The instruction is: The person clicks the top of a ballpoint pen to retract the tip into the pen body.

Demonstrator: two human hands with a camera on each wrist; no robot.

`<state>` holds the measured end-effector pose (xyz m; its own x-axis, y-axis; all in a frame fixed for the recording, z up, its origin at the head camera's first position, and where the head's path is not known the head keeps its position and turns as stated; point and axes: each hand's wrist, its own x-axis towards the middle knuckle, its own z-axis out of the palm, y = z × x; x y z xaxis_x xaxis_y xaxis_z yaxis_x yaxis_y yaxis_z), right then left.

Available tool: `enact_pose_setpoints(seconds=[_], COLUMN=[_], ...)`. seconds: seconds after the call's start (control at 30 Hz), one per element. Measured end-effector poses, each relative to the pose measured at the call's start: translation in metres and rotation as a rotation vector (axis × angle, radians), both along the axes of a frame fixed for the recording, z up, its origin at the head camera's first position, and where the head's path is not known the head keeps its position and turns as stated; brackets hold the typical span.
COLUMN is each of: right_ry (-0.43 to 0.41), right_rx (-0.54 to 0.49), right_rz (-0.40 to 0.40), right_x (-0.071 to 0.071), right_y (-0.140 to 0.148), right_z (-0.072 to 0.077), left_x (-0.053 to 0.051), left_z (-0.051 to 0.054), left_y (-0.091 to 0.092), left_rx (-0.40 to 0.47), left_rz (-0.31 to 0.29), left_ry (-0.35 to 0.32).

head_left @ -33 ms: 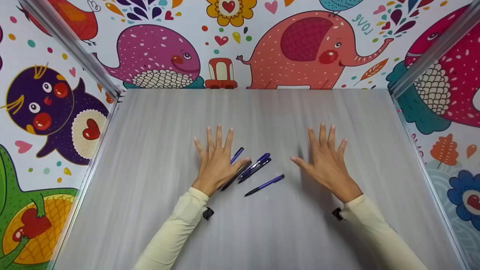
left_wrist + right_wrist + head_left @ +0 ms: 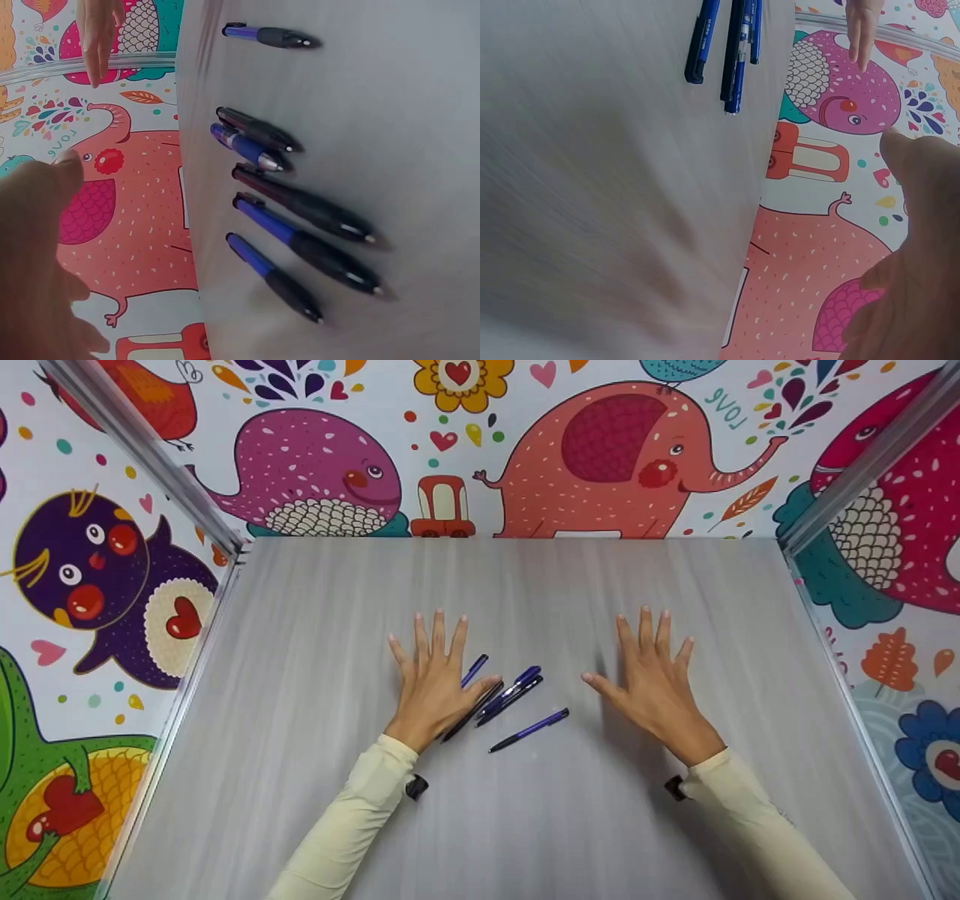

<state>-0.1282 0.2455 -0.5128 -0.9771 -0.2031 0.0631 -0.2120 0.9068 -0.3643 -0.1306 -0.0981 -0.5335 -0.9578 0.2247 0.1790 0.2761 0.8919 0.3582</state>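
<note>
Left grip (image 2: 433, 684) hovers spread over several pens (image 2: 510, 692), right grip (image 2: 655, 684) spread nearby.

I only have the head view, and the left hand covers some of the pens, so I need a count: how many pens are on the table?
Observer: Six pens; the left wrist view shows each of them separately.
Operator: Thanks. Is the left hand pressing on any of them?
Observer: No. In the left wrist view it is held up off the table, with a gap between it and the pens.
Operator: And the right hand, is it resting on the surface?
Observer: No. The right wrist view shows it raised too, seen against the printed wall rather than touching the table.
</note>
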Motion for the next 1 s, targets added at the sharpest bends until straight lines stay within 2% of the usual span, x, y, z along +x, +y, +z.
enact_pose_setpoints(seconds=[0.1, 0.23, 0.5, 0.6, 0.77, 1.0], right_ry=[0.015, 0.078, 0.301, 0.353, 0.355, 0.348], right_rx=[-0.015, -0.084, -0.300, -0.361, -0.431, -0.489], right_rz=[0.004, 0.013, 0.075, 0.095, 0.101, 0.127], right_x=[0.001, 0.002, 0.004, 0.004, 0.007, 0.010], right_y=[-0.001, -0.003, -0.005, -0.006, -0.007, -0.010], right_z=[-0.002, -0.006, -0.018, -0.023, -0.029, -0.041], left_x=[0.002, 0.007, 0.014, 0.016, 0.022, 0.034], left_z=[-0.001, -0.003, -0.011, -0.014, -0.019, -0.025], left_y=[0.000, 0.000, 0.002, 0.003, 0.005, 0.010], left_rx=[0.001, -0.001, 0.083, 0.117, 0.187, 0.291], left_rz=[-0.007, -0.028, -0.061, -0.075, -0.097, -0.112], left_ry=[0.016, 0.080, 0.141, 0.175, 0.217, 0.199])
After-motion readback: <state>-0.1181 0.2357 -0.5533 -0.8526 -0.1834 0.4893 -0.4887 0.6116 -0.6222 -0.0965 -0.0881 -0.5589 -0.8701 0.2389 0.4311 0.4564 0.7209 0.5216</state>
